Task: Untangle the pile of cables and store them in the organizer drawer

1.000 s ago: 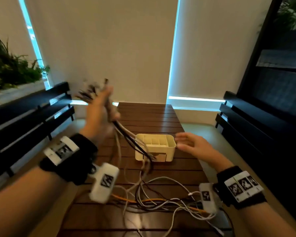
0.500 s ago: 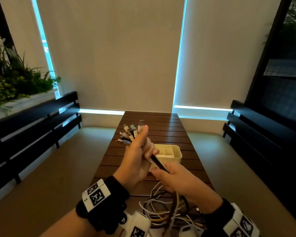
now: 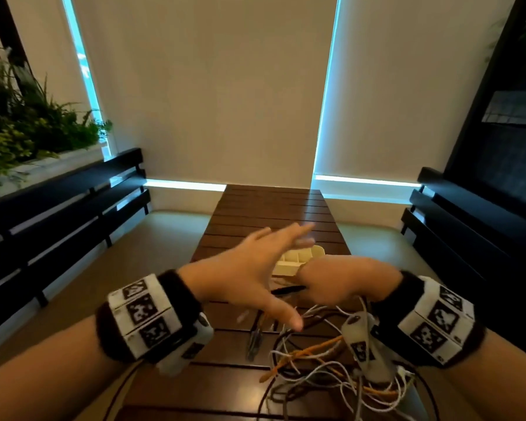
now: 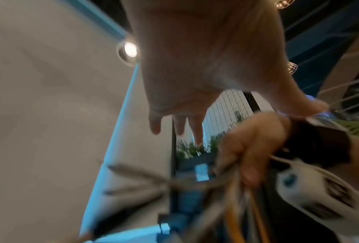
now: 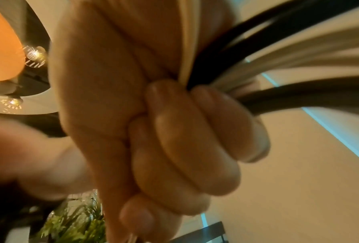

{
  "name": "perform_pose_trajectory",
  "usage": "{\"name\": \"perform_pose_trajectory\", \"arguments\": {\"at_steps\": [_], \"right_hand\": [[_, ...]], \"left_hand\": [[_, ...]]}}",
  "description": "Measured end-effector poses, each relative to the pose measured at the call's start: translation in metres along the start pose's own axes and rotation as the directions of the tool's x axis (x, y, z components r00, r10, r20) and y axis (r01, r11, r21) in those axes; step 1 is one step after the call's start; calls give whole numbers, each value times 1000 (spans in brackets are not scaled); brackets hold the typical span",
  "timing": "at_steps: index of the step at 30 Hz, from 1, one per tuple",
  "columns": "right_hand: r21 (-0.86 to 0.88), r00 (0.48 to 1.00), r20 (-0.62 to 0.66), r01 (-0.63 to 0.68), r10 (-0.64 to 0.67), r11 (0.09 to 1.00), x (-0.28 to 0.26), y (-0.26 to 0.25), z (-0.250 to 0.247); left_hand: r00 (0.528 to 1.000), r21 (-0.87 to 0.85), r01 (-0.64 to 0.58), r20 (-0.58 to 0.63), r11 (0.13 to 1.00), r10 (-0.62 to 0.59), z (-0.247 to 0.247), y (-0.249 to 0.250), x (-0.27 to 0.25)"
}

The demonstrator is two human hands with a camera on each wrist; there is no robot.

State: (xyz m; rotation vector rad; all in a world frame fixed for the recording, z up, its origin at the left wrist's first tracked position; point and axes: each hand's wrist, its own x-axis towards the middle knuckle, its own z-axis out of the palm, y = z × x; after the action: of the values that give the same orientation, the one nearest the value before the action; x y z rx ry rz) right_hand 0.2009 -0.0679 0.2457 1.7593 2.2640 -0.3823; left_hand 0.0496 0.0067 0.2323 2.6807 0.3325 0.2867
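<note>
- One cream organizer drawer (image 3: 298, 262) stands on the slatted wooden counter (image 3: 264, 208), partly hidden behind both hands.
- One tangled pile of cables (image 3: 319, 363) lies on the counter on the near side of the organizer drawer: white, black and orange strands, too knotted to count.
- The left hand (image 3: 255, 268) is held above the counter in front of the organizer drawer, fingers (image 4: 197, 131) straight and spread, holding nothing.
- The right hand (image 3: 343, 281) sits just beside the organizer drawer, its fingers (image 5: 195, 136) curled tightly round a bundle of cables (image 5: 278, 69), black and pale, perhaps five or six; blur hides the count.
</note>
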Motion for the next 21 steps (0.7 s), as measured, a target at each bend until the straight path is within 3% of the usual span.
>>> {"name": "perform_pose_trajectory", "arguments": {"at_steps": [2, 6, 9, 10, 12, 14, 17, 19, 21], "right_hand": [[72, 993, -14, 119, -119, 990, 4, -4, -7], [114, 999, -34, 3, 1, 993, 3, 8, -15], [326, 994, -97, -12, 47, 945, 4, 16, -13], [456, 992, -115, 14, 43, 890, 4, 18, -11], [709, 989, -146, 112, -10, 696, 4, 22, -10], [815, 970, -228, 241, -91, 528, 4, 30, -4], [838, 938, -322, 346, -129, 422, 3, 44, 15], [853, 924, -374, 377, -81, 361, 3, 49, 31], [876, 904, -426, 418, -17, 240, 5, 47, 48]], "left_hand": [[995, -116, 29, 97, 993, -17, 26, -2, 8], [984, -428, 176, 88, 886, -153, 48, -22, 3], [979, -621, 204, 146, 757, -143, 46, -18, -3], [982, -703, 187, 140, 686, -124, 46, -17, -4], [992, -870, 116, 78, 479, -100, 44, -16, -6], [994, -950, 21, -14, 313, -108, 44, -21, -6], [979, -976, -104, -134, 191, -154, 42, -24, -5], [967, -978, -166, -186, 124, -175, 43, -26, -6], [952, -976, -204, -217, 78, -214, 47, -27, -5]]}}
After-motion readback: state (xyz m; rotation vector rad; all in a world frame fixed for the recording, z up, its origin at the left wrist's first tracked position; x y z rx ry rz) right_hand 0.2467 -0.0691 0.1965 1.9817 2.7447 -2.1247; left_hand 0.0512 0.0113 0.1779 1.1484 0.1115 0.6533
